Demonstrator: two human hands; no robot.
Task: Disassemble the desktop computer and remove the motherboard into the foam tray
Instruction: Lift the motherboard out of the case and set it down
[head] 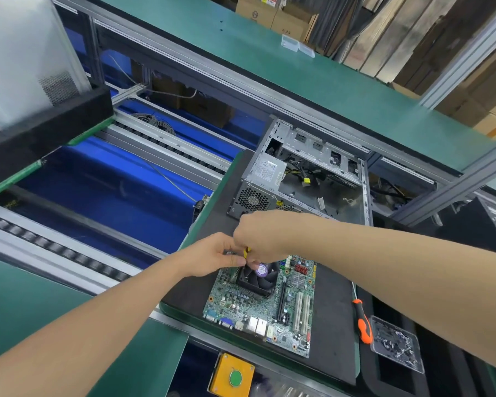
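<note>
Beside the CPU fan (pixel 259 277), left hand (pixel 212 255) and right hand (pixel 262 237) together pinch a small yellow part (pixel 246 251), apparently to free it. Motherboard (pixel 265 310) lies flat on the black foam pad (pixel 332 316), out of the emptied case (pixel 312 179).

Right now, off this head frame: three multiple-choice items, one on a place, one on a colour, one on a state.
1. Where does the motherboard lie?
A. On the black mat, in front of the computer case
B. Inside the case
C. On the conveyor rollers

2. What colour is the screwdriver handle?
A. Blue
B. White
C. Orange and black

3. What state is the computer case in?
A. Shut, side panel on
B. Open, loose cables inside
C. Boxed in cardboard

Answers:
1 A: the board lies flat on the mat, outside the case.
2 C: the grip is orange with black inlays.
3 B: the interior and its cables show.
</note>
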